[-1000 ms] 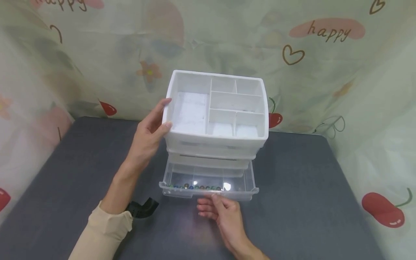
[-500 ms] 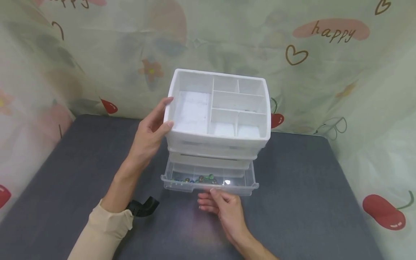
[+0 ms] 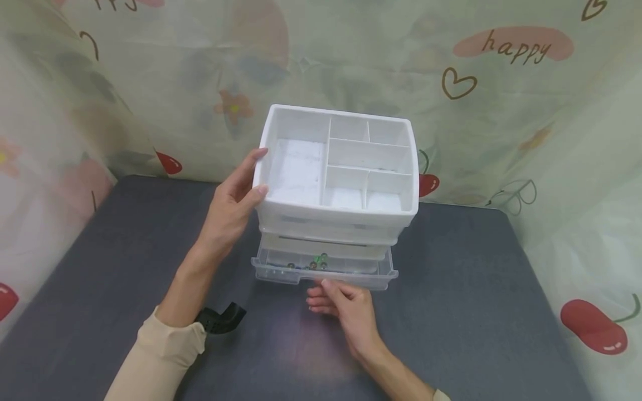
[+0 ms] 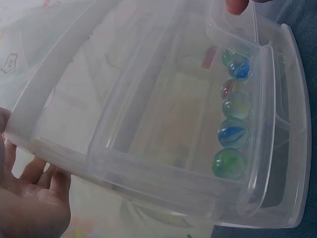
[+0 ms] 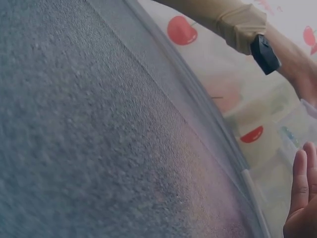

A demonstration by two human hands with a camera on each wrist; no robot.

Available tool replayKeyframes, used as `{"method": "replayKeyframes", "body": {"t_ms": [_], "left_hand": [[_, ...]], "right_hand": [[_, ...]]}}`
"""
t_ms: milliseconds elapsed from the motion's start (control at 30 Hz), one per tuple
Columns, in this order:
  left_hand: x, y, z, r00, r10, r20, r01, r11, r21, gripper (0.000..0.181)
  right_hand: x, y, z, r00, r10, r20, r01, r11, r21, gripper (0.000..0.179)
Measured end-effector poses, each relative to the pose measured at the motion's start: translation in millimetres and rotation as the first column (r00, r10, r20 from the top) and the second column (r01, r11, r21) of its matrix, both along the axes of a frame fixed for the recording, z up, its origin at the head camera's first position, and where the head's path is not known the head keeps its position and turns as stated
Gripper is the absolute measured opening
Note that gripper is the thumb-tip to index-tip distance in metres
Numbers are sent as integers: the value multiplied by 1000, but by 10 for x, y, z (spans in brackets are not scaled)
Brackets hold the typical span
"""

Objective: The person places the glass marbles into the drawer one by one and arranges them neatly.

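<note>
A white storage organizer (image 3: 346, 217) has a divided open top and a clear plastic drawer (image 3: 271, 274) partly pulled out below. My left hand (image 3: 228, 206) grips the organizer's left side, thumb on the front corner of the rim and fingers farther back. At the middle of the drawer's front edge, my right hand (image 3: 351, 312) pinches the lip between thumb and index finger, the other fingers extended below. Several glass marbles (image 3: 313, 265) lie in the drawer. The left wrist view shows marbles (image 4: 230, 163) in a row through the clear plastic, with a fingertip (image 4: 237, 6) at the front notch.
Organizer and hands are over a dark grey table (image 3: 476, 312). Behind it hangs a patterned curtain (image 3: 351, 50), close to the organizer's back. A black strap-like piece (image 3: 220, 320) sits at my left wrist beside the sleeve (image 3: 160, 351).
The drawer has slid inward toward the organizer, with my right hand moving along with it. Some marbles have rolled away from the drawer's front. My left hand keeps its grip.
</note>
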State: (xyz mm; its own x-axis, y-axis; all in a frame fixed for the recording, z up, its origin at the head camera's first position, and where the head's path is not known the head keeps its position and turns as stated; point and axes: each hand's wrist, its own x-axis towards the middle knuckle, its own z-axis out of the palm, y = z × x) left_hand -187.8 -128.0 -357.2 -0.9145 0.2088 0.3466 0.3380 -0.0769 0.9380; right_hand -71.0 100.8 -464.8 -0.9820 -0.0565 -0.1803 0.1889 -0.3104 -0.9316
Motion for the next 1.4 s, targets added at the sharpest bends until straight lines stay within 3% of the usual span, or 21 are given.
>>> {"method": "replayKeyframes", "body": {"t_ms": [400,633,1167,1400], "left_hand": [[-2,0,-1,1000,4,7,-4,1000,-5,57],[-18,0,-5,1000,-10,2,10,1000,22,57],[-12,12,-2,1000,-13,11,13,998,62,58],[-11,0,1,1000,-1,9,0,999,41,57]], "right_hand": [[-143,8,-14,1000,-2,-31,2,1000,16,50],[-237,-7,-4,1000,-21,-15,21,999,39,42],[-412,-32,-2,997,-66,-28,66,998,20,36],[-460,-63,4,996,-81,-24,81,997,-7,37]]}}
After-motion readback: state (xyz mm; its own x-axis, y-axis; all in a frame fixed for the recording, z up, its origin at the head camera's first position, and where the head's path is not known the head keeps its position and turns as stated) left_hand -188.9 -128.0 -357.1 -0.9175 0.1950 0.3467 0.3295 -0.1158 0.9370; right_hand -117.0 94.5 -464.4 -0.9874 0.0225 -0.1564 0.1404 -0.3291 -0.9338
